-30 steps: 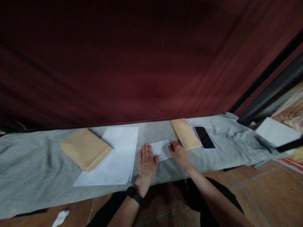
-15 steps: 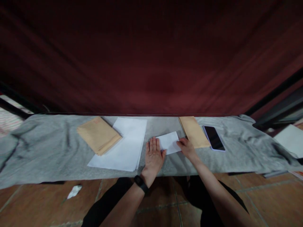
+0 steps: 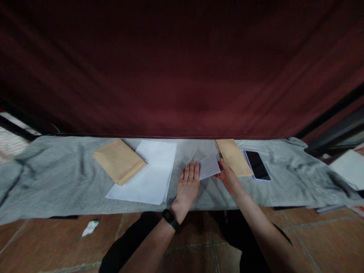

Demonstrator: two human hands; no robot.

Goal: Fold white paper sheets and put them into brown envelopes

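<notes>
A small folded sheet of white paper is between my two hands, its right side tilted up from the grey cloth. My left hand lies with fingers stretched out at the paper's left end, over part of it. At the right edge, my right hand pinches the paper between thumb and fingers; some of those fingers are hidden. Just beyond the right hand lies a stack of brown envelopes. Left of my left hand is a stack of larger white sheets.
Another pile of brown envelopes rests partly on the white sheets. A phone in a lilac case lies at the right. Grey cloth covers the bench, backed by a dark red curtain. Crumpled white paper is on the tiled floor.
The folded paper's right side has come up off the cloth with my right hand, and its face looks darker. My left hand has shifted slightly right.
</notes>
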